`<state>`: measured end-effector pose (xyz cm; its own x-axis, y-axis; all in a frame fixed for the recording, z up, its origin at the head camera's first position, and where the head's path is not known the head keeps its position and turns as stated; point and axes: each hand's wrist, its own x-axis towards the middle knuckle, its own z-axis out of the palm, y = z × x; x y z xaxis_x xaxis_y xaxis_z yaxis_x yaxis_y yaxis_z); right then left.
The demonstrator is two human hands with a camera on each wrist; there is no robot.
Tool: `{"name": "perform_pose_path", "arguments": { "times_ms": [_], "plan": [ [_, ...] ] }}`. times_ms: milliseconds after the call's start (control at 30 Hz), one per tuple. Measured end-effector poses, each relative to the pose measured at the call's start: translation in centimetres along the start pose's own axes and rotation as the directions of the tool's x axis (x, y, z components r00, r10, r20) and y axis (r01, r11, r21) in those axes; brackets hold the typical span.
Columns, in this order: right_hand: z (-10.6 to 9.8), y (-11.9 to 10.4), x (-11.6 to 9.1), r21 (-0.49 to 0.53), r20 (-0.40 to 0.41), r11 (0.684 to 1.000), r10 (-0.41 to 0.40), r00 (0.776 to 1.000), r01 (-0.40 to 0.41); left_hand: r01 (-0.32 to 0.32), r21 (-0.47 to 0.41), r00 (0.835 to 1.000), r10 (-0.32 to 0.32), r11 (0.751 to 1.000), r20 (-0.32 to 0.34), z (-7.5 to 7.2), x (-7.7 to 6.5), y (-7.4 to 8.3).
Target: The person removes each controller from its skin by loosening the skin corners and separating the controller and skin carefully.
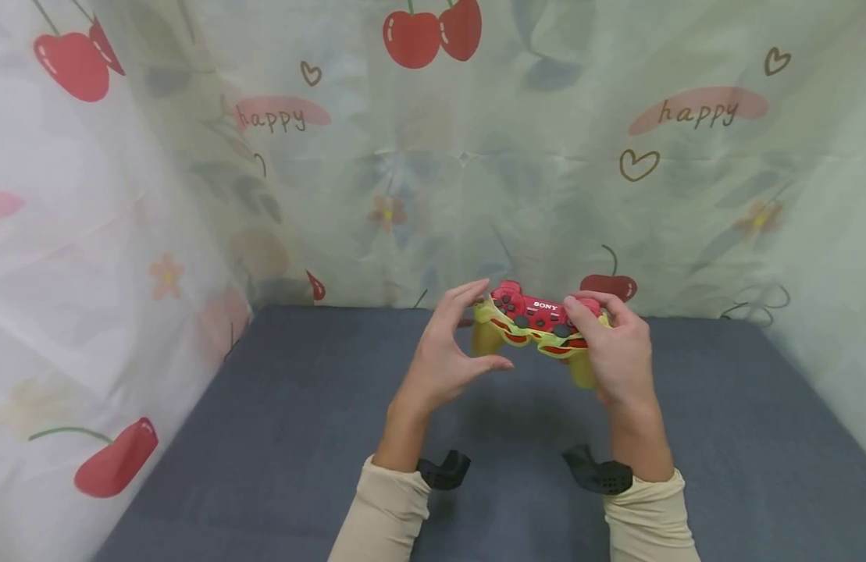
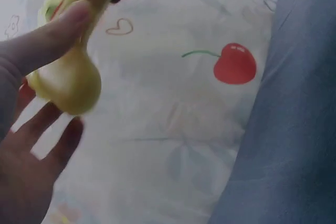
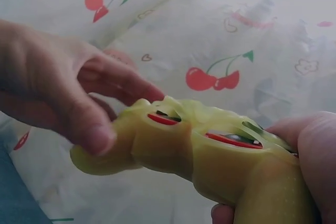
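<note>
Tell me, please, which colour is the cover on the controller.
The cover is yellow; it shows best in the right wrist view.

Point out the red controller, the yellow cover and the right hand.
Red controller (image 1: 545, 306): head view, on its face, at the SONY lettering.
Yellow cover (image 3: 220, 169): right wrist view, on its side, below an opening.
Right hand (image 1: 621, 355): head view, on its back.

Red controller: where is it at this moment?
In the head view, the red controller is right of centre, held above the dark table by the right hand, with the left hand near its left end.
</note>
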<state>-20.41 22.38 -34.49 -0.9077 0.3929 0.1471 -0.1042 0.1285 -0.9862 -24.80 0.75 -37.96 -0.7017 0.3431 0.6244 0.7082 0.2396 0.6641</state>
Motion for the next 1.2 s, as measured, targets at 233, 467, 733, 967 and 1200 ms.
{"name": "perform_pose_path", "arguments": {
  "times_ms": [233,467,733,967,1200],
  "plan": [
    [-0.8,-0.1,0.1,0.025,0.048,1.0,-0.003,0.999,0.001,0.028,-0.105,0.994,-0.016,0.994,0.111,-0.6,-0.1,-0.1],
    [-1.0,0.0,-0.1,0.012,0.063,0.999,-0.03,0.998,0.03,-0.021,-0.111,0.999,0.025,0.994,0.036,-0.7,-0.3,0.0],
    [-1.2,0.2,0.1,0.015,0.087,1.0,-0.015,0.996,0.014,0.035,-0.105,0.998,-0.03,0.994,0.051,-1.0,-0.4,0.2],
    [-1.3,0.3,0.1,0.028,0.148,0.999,0.012,0.989,-0.016,0.077,-0.141,0.995,-0.066,0.987,0.076,-1.6,-0.7,0.5],
    [-1.3,0.2,0.1,0.087,0.196,0.996,0.015,0.98,-0.033,0.008,-0.146,0.998,0.001,0.989,0.06,-2.1,-0.6,0.6]
  ]
}}
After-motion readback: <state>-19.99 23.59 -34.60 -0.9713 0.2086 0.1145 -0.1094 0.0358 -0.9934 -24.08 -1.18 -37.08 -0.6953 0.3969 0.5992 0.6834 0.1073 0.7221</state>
